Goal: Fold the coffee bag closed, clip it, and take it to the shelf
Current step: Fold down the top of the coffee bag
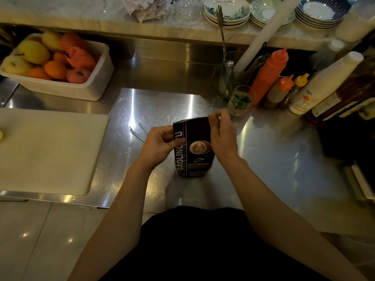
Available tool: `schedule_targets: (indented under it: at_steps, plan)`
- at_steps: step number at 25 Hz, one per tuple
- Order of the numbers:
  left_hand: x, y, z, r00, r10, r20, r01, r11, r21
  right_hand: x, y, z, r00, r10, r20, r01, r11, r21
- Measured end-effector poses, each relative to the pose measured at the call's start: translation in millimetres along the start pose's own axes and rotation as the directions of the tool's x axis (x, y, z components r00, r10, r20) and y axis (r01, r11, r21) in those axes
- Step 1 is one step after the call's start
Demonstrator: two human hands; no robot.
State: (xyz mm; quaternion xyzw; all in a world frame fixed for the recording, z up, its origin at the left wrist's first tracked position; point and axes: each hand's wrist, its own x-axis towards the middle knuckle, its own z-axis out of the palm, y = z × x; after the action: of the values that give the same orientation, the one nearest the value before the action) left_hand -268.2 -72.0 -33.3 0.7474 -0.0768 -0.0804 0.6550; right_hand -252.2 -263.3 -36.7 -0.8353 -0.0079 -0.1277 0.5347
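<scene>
Bag (pixel 193 151) upright on worktop (pixel 154 102). Left hand (pixel 162 141) grips its 9 o'clock edge; right hand (pixel 222 134) pinches its 1 o'clock top corner. Clip (pixel 138 131) lies at 9 o'clock.

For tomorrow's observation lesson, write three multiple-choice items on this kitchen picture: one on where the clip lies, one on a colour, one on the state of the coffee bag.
1. Where does the clip lie?
A. on the steel counter, left of the coffee bag
B. on the cutting board
C. in the fruit tub

2. What colour is the tallest squeeze bottle?
A. green
B. red
C. blue

3. What state is the coffee bag in?
A. lying flat, untouched
B. clipped shut
C. upright, top gripped by both hands

Key: 1 A, it rests on bare counter beyond the left hand; 2 B, its body is red; 3 C, left hand and right hand hold its top, no clip on.
</scene>
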Motion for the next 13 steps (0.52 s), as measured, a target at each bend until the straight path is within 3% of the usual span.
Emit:
schedule_targets:
  at_steps: [4, 8, 13]
  plan:
    - [4.0, -0.3, 2.3, 1.0, -0.002, -0.026, 0.003, 1.0, 0.014, -2.8, 6.3, -10.9, 0.981, 0.135, 0.141, -0.151, 0.982, 0.111]
    - [4.9, -0.1, 3.8, 0.998, -0.01, -0.057, 0.011, 1.0, 0.019, -5.3, 9.8, -21.7, 0.952, 0.15, 0.265, -0.197, 0.967, 0.161]
    - [5.9, 1.6, 5.1, 1.0, -0.018, -0.014, 0.019, 0.999, 0.047, -4.8, 9.2, -29.7, 0.946, 0.193, 0.26, -0.231, 0.965, 0.122]
